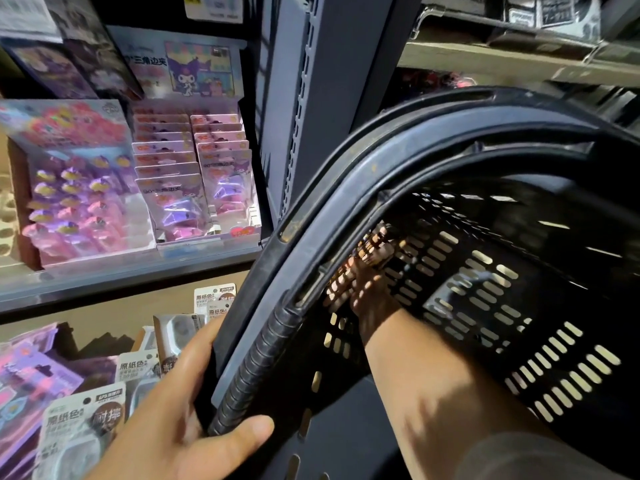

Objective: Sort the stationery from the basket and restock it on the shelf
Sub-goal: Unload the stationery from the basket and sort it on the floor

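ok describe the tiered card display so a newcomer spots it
Find the upper shelf, left of the grey upright post. The tiered display stands nearest it: two stepped columns of pink cards, unlike the slanted blister tray beside it.

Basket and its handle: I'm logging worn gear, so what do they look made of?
Basket: likely moulded black plastic with a matte finish; rows of uniform slots let light through. Handle: seemingly the same hard plastic, scuffed and dusty, with a ribbed grip section that the left hand grips; whether the ribs are rubber is unclear.
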`<state>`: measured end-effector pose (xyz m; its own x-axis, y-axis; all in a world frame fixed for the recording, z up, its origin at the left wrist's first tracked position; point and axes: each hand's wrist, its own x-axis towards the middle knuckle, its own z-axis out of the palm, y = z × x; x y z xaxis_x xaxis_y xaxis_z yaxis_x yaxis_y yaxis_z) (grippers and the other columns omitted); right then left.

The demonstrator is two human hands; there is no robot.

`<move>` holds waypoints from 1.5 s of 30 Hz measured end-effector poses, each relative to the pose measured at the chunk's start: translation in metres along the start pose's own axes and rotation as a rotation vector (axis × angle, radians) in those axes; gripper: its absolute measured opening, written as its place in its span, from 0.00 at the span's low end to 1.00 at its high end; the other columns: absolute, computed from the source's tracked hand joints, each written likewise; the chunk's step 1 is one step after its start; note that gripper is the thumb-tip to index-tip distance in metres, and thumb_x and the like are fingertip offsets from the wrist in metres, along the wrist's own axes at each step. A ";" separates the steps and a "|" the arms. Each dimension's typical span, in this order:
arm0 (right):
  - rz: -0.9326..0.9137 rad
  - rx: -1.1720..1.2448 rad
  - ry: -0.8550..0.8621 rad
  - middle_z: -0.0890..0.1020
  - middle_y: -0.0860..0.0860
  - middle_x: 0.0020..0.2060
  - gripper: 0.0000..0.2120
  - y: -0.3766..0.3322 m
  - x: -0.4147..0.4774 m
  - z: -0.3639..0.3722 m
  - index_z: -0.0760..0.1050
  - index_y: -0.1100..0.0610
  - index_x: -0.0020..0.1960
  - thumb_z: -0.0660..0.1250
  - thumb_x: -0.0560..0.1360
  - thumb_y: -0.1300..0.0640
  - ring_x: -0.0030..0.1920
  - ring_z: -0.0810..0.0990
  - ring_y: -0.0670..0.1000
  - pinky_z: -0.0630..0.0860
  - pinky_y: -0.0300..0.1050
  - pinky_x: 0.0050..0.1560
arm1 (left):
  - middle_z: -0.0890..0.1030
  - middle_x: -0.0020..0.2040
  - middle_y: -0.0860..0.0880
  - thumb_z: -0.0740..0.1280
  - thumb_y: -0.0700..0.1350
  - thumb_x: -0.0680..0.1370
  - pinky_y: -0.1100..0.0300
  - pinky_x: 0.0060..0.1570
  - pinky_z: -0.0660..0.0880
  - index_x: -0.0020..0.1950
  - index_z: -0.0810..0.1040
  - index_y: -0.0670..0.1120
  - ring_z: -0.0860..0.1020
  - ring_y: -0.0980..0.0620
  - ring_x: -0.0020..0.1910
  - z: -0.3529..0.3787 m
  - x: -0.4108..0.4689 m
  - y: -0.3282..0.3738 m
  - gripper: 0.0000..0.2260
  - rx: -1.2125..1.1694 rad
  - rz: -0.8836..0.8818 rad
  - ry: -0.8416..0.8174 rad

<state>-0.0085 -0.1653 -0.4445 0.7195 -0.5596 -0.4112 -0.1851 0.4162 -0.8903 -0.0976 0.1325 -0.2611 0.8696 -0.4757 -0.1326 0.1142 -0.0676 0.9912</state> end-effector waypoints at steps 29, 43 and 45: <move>0.162 0.032 -0.055 0.83 0.58 0.32 0.20 -0.080 -0.088 0.009 0.70 0.66 0.65 0.63 0.79 0.54 0.30 0.83 0.56 0.79 0.45 0.30 | 0.84 0.51 0.59 0.77 0.53 0.66 0.59 0.49 0.80 0.57 0.74 0.67 0.83 0.56 0.49 0.024 0.038 0.039 0.23 -0.004 0.014 -0.086; 0.016 0.083 -0.158 0.74 0.58 0.32 0.11 -0.230 -0.212 -0.011 0.74 0.62 0.46 0.72 0.70 0.58 0.33 0.75 0.58 0.75 0.50 0.40 | 0.65 0.63 0.63 0.61 0.53 0.81 0.78 0.58 0.56 0.73 0.56 0.59 0.61 0.66 0.67 0.096 0.085 0.116 0.23 0.376 0.252 -0.184; -0.004 0.127 -0.142 0.74 0.57 0.31 0.10 -0.240 -0.219 -0.023 0.74 0.62 0.47 0.72 0.70 0.59 0.32 0.75 0.57 0.75 0.48 0.39 | 0.68 0.66 0.62 0.61 0.54 0.82 0.78 0.61 0.59 0.75 0.57 0.57 0.64 0.63 0.69 0.112 0.088 0.130 0.24 0.385 0.278 -0.238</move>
<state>-0.1374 -0.1588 -0.1453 0.8092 -0.4585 -0.3674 -0.1020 0.5062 -0.8563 -0.0595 -0.0162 -0.1449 0.7039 -0.7041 0.0933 -0.3286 -0.2063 0.9217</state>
